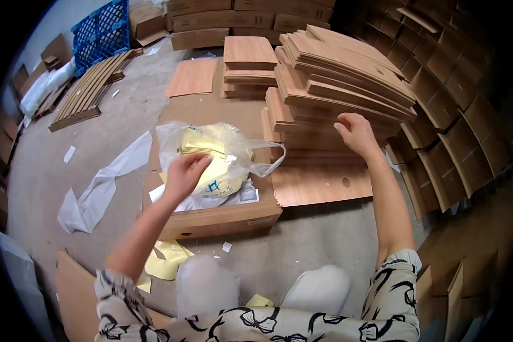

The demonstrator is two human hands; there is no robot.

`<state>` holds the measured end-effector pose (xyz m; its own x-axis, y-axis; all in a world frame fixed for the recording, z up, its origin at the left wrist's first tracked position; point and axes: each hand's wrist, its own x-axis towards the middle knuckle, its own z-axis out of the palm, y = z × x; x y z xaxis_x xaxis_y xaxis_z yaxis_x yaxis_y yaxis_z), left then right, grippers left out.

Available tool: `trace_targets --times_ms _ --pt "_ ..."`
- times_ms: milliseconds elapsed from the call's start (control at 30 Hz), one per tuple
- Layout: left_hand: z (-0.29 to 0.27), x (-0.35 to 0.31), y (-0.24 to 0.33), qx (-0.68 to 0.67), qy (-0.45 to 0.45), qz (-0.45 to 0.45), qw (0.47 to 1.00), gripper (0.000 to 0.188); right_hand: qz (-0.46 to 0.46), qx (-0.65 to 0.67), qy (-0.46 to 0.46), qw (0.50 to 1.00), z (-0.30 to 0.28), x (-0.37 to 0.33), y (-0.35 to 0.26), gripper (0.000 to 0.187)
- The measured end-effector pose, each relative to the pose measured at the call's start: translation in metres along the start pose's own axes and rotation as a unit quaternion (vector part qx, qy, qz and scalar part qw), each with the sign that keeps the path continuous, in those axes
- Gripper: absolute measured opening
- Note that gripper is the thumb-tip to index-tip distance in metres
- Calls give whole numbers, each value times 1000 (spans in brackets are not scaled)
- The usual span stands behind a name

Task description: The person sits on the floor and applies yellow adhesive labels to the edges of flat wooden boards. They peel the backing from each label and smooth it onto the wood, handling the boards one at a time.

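My left hand (186, 178) is above a clear plastic bag (260, 169), its fingers loosely bent and apart, with nothing visible in them. Inside the bag lie yellow sheets (202, 142), and a blue mark shows on the lower part. The bag rests on a flat cardboard stack (222, 223) with white printed papers (246, 195) beside it. Raised in front of the tall stack of wood-grain boards (319, 85), my right hand (356, 134) has curved fingers with a gap to the thumb and holds nothing visible. Below it lies a wood-grain board with a round hole (319, 185).
Folded brown cartons (439, 105) line the right side. Smaller board piles (249, 52) and closed boxes (256, 20) stand farther back. A wooden pallet (88, 88), a blue plastic pallet (101, 35) and white plastic film (105, 185) are at left. Yellow scraps (166, 261) lie near my feet.
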<state>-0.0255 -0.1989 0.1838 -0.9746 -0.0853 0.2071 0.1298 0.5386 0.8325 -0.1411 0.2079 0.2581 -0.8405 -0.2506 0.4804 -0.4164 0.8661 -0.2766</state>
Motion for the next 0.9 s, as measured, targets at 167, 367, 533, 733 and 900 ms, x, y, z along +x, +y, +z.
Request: trace_targets --times_ms 167,367,533,733,900 --pt "67 191 104 -305 -74 -42 949 56 102 83 -93 987 7 -25 52 22" --pt "123 319 151 -254 -114 -125 952 108 299 203 -78 929 -25 -82 173 18" --pt "149 348 159 -280 -157 -184 929 39 400 288 -68 867 -41 -88 202 17" --pt "160 321 179 -280 -92 -136 946 31 409 448 -26 795 -4 -58 201 21" --pt "165 235 200 -390 -104 -162 901 33 395 625 116 663 -17 -19 211 57"
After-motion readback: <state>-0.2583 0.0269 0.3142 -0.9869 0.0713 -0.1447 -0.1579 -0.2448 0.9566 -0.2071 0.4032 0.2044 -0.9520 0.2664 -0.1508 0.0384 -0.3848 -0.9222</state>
